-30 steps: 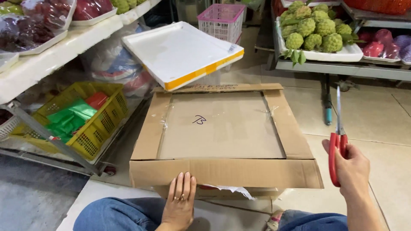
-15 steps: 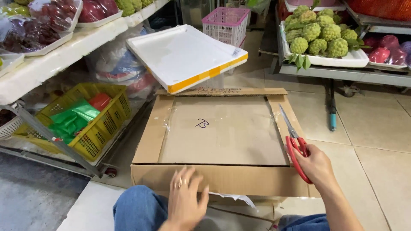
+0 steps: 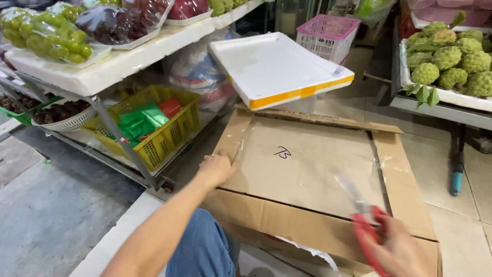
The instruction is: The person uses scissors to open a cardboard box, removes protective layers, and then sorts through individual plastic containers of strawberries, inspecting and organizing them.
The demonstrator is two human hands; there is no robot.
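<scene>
My right hand (image 3: pixel 397 251) is closed around the red handles of the scissors (image 3: pixel 361 220), blurred, blades lying over the box's (image 3: pixel 307 169) near-right corner, likely so the tip can reach the seam where the flap meets the inner panel. The box sits on the floor just before my knee (image 3: pixel 205 251), flaps folded out flat. My left hand (image 3: pixel 218 169) presses, fingers curled, on the left flap's inner edge, holding nothing, seemingly to steady the cardboard. Beyond the box, 1 white foam tray (image 3: pixel 277 66) with a yellow edge leans tilted against the shelf. A yellow basket (image 3: pixel 169 136) sits left; custard apples (image 3: pixel 451 56) right.
</scene>
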